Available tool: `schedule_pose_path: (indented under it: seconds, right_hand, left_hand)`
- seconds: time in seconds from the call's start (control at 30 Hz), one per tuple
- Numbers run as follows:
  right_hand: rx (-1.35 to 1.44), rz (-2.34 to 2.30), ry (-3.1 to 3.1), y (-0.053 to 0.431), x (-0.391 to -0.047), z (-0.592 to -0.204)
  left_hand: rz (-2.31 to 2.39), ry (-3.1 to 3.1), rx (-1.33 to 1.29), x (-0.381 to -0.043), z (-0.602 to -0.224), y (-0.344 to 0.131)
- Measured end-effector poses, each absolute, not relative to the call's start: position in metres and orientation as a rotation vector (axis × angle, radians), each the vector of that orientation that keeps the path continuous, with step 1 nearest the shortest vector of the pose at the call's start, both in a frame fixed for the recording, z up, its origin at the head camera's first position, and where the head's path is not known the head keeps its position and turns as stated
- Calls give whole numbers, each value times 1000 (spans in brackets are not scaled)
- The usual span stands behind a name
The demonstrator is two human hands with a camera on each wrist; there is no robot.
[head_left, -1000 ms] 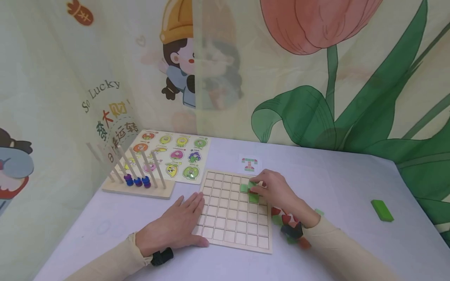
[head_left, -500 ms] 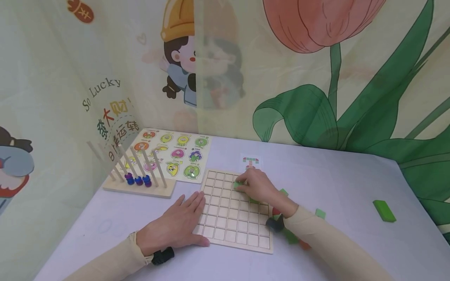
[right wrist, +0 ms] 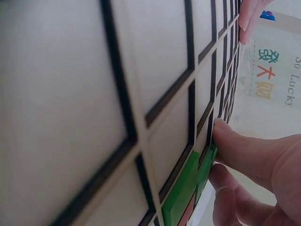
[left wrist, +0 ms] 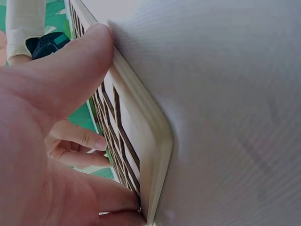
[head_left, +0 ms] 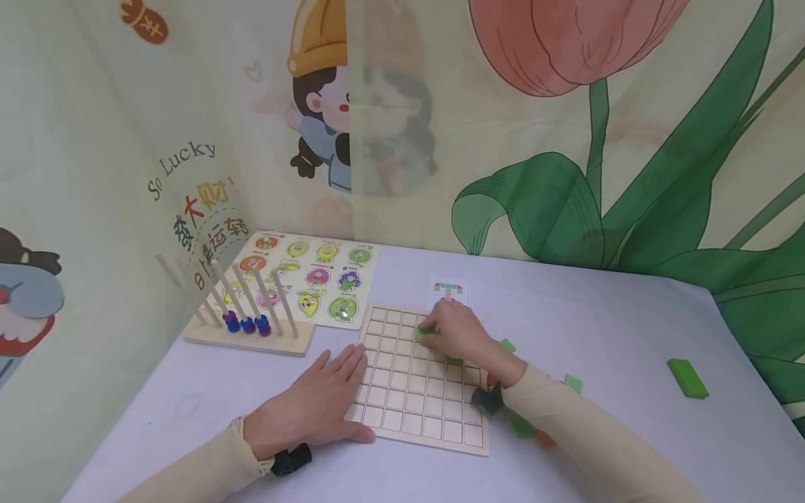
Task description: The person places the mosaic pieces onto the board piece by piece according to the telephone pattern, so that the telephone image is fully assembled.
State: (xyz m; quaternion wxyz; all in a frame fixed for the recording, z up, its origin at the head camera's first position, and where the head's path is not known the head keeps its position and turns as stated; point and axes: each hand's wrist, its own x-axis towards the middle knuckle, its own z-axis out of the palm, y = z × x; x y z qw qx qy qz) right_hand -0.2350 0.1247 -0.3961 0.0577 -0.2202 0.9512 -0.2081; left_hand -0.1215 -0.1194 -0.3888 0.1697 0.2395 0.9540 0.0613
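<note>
Gridded wooden board (head_left: pixel 403 399) lies on the table (head_left: pixel 566 314), roughly square, side edges running away from the person. The left hand (head_left: pixel 314 402) rests along its left edge, fingers straight; farther, the right hand (head_left: pixel 459 332) pinches a green tile (head_left: pixel 422 335). Beyond lies a printed card (head_left: pixel 448 287).

The right hand (head_left: pixel 458 330) hides most of the green tile (head_left: pixel 422 334) it pinches, the far right corner of the grid board (head_left: pixel 413 383) and the near part of the card (head_left: pixel 449 287). The right sleeve (head_left: pixel 585 423) covers part of the loose tiles (head_left: pixel 520 425) by the board's right edge. Print on the fruit puzzle (head_left: pixel 339 265) is too small to read. The near edge of the table (head_left: pixel 616 335) is cut off.
</note>
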Motion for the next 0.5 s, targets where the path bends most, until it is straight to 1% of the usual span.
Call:
schedule_pose_path:
  seconds: [0.5]
  right_hand:
    - [-621,-647,2888,126,-232,-396]
  left_hand:
    - [184,2720,686,-121,-390,-120]
